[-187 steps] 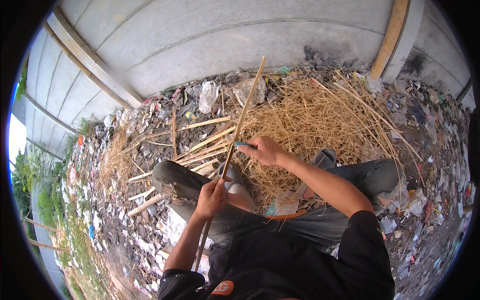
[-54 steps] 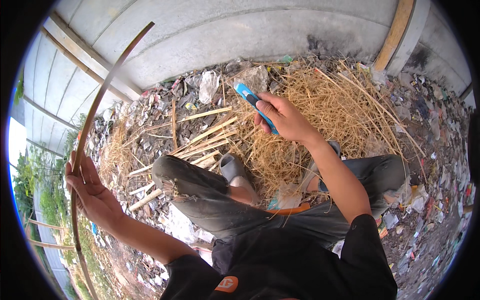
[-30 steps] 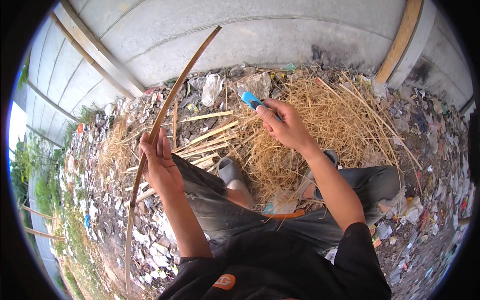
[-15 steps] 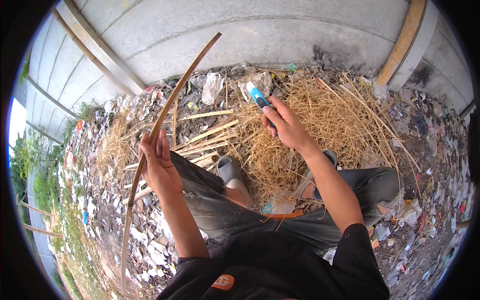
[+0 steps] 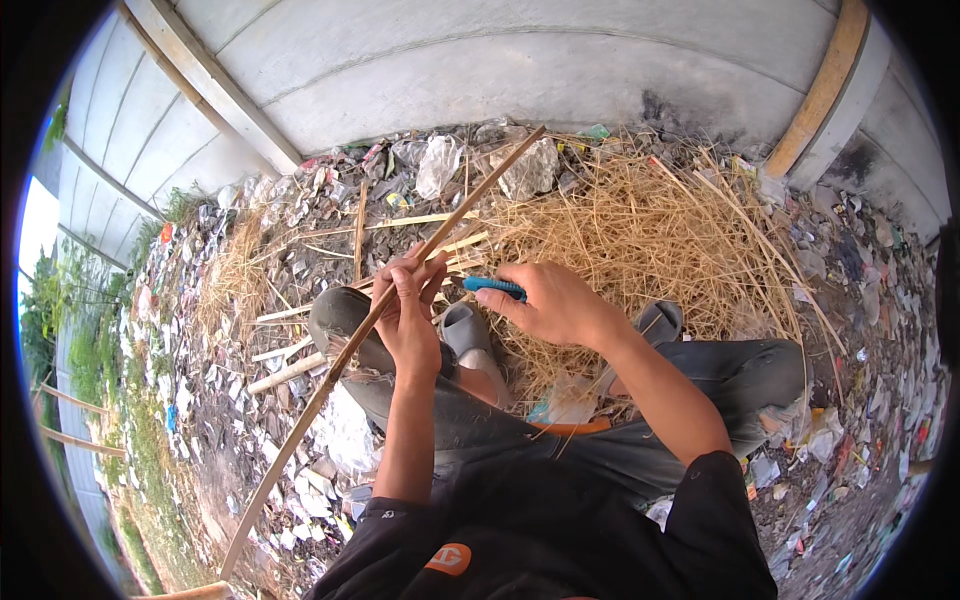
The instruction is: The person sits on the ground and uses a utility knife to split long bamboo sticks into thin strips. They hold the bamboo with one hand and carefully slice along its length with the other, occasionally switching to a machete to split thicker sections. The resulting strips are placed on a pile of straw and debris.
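Note:
My left hand grips a long thin bamboo strip that runs from the lower left up to the upper middle, across my left knee. My right hand holds a blue-handled knife just to the right of the strip, its tip pointing at my left hand's fingers. Both hands sit close together above my knees. I am seated low, with grey slippers on my feet.
A heap of dry straw-like shavings lies ahead on the right. Split bamboo pieces and plastic litter cover the ground. A grey concrete wall stands behind, with a wooden plank leaning on it.
My left hand has swung the bamboo strip in from the left toward the middle. My right hand has come down with the knife to meet it.

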A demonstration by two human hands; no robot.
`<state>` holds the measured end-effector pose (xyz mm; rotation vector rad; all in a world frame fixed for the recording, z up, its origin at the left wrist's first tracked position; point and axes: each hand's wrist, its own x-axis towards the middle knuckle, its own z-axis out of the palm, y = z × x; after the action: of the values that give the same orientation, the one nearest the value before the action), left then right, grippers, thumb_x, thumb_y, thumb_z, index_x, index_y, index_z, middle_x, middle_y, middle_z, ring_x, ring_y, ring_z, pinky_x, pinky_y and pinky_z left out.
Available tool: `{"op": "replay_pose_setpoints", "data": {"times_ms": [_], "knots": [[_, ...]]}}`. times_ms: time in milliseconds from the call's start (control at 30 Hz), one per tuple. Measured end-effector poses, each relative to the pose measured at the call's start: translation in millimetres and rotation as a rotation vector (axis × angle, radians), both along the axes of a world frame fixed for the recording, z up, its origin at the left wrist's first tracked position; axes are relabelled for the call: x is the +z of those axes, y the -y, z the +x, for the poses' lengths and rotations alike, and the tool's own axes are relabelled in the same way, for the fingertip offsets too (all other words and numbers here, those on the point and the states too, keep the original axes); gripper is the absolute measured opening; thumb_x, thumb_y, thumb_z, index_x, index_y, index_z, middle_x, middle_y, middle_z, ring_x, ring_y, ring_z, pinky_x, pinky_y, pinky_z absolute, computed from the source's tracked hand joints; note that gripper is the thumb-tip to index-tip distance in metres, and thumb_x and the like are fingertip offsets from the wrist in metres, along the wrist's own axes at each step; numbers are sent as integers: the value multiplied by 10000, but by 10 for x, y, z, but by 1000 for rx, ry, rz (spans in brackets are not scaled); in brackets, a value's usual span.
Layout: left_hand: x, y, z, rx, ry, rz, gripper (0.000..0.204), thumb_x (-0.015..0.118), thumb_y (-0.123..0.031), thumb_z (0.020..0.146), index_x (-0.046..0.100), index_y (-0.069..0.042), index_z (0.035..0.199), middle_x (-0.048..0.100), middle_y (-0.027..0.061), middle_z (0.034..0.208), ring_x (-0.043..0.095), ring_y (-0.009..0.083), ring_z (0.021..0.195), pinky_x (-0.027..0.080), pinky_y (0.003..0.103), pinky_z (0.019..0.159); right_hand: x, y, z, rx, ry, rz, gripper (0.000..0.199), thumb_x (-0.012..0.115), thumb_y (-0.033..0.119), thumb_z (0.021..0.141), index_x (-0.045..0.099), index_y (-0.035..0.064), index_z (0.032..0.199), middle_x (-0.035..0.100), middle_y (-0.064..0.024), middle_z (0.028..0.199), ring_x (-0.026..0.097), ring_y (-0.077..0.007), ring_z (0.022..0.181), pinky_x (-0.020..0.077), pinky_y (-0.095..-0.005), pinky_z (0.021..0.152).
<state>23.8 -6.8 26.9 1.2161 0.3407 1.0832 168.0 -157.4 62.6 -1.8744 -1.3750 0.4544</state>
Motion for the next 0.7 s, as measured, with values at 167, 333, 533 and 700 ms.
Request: {"op": "replay_pose_setpoints", "data": {"times_ms": [167, 333, 533, 700], "knots": [[-139, 126, 56, -26, 0, -105, 304, 463, -291, 1126, 583, -25, 1213, 660, 181, 1294, 707, 285, 1146, 590, 413, 1002, -117, -138, -88, -210, -462, 310, 388, 702, 448, 995, 645, 86, 866, 511, 58, 644, 466, -63, 547, 396, -287, 519], [-279, 590, -71, -11, -94, -413, 409, 460, -365, 1127, 579, -30, 1330, 686, 132, 1232, 701, 195, 990, 554, 370, 896, -325, -235, -104, -196, -858, 356, 388, 725, 394, 976, 647, 45, 825, 544, 23, 613, 493, -91, 574, 387, -315, 529], [-135, 828, -470, -720, -477, -637, 559, 379, -489, 1120, 619, -17, 1297, 731, 100, 1042, 642, 154, 762, 508, 308, 693, -551, -282, -48, -203, -599, 426, 285, 690, 265, 988, 604, 56, 814, 507, 27, 599, 458, -79, 551, 373, -311, 517], [560, 601, -452, -50, -552, 460, 305, 709, -215, 991, 702, 9, 1196, 733, 83, 914, 650, 163, 719, 493, 269, 636, -447, -223, -92, -232, -377, 418, 273, 689, 276, 981, 607, 43, 865, 519, 1, 646, 490, -107, 606, 409, -338, 570]]}}
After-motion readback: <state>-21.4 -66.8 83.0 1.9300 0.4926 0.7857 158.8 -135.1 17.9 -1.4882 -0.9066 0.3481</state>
